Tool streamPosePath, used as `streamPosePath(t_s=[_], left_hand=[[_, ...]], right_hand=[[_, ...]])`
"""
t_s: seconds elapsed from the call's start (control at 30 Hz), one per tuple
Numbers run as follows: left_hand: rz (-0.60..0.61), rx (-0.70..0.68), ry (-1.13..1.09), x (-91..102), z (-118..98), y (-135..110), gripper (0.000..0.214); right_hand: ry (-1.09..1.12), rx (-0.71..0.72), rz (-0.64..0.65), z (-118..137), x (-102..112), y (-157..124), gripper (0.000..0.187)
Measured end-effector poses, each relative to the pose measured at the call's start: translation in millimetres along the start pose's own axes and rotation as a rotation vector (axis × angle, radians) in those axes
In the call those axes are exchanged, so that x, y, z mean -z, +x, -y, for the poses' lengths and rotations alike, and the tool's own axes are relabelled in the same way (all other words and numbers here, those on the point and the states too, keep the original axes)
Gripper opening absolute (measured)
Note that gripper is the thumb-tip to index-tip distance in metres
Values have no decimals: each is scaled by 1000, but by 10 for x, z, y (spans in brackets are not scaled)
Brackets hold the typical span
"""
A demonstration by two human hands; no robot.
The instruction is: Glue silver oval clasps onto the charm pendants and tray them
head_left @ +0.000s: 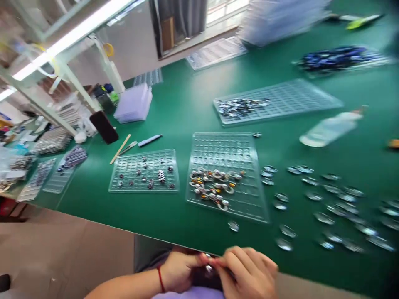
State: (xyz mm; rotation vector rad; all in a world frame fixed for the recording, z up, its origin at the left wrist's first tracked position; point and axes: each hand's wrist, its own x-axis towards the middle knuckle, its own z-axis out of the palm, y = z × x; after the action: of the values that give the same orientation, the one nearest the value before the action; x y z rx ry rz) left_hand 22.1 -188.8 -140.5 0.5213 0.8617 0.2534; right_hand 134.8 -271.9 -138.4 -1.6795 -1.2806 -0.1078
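Note:
At the near table edge, my left hand (180, 270), with a red cord at the wrist, is closed with its thumb and fingers on a small shiny silvery piece (208, 268). Fingertips of my right hand (249, 268) pinch at the same piece from the other side. The fingers cover most of it, so its exact kind is unclear. Just beyond the hands, a single glossy oval piece (233, 226) lies on the green table (199, 230). Behind it a clear compartment tray (246, 207) bears a pile of small white, silver and orange parts (215, 185).
To the left lies a clear tray (124, 187) with scattered dark pieces, near a pen (150, 140) and tweezers (127, 148). Several glossy ovals (324, 218) spread over the right side. Farther back are a bottle (330, 128), a long tray (305, 93) and a phone (104, 126).

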Motion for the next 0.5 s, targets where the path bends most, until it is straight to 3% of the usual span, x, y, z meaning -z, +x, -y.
streamPosePath(t_s=[0.2, 0.5], left_hand=[[25, 8, 17, 23, -97, 50, 35], [16, 17, 60, 2, -128, 34, 39]], right_hand=[[-85, -63, 4, 49, -17, 78, 34], [-63, -65, -7, 44, -14, 80, 33]])
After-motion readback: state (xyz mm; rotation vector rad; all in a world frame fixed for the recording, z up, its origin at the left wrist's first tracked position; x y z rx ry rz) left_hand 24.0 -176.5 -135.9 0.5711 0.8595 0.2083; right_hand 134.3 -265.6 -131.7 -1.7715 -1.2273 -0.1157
